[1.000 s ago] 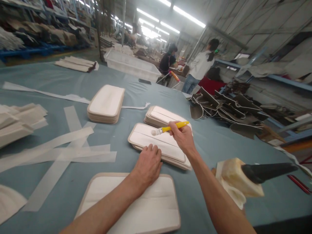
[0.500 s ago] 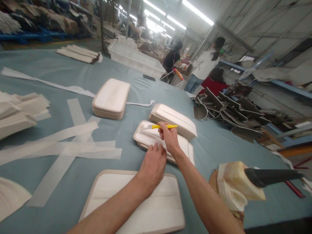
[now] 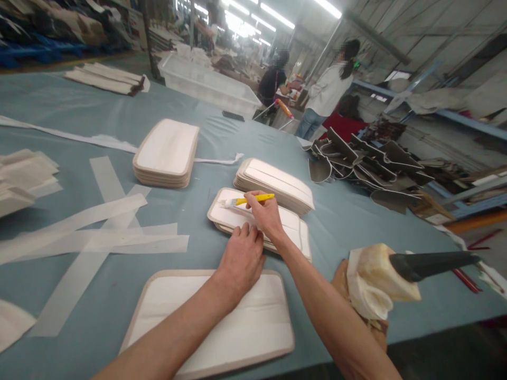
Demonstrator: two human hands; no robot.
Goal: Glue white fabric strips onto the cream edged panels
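My right hand (image 3: 264, 212) is closed around the yellow handle of a flat paintbrush (image 3: 253, 199). Pale bristles meet the top of a white, beige-edged panel (image 3: 287, 220) near its left end. This panel lies on a short, slightly fanned stack of similar panels. My left hand (image 3: 242, 258) has its bent fingers pressed together at the panel's near edge; its thumb side is partly hidden. Below my left forearm lies a larger white panel (image 3: 261, 322) with a beige border. Just behind the brushed stack stands another stack of narrow panels (image 3: 277, 182).
A taller panel stack (image 3: 166, 150) stands left of centre. Translucent strips (image 3: 106, 237) cross on the blue-green table cover (image 3: 214, 327). A cream-crusted container with a dark handle (image 3: 382, 279) is at right. Dark curved pieces (image 3: 364, 163) pile beyond, and people work behind.
The view has shifted, moving the table's things left and slightly up. The paintbrush handle now slopes up to the right. Both hands stay at the same panel.
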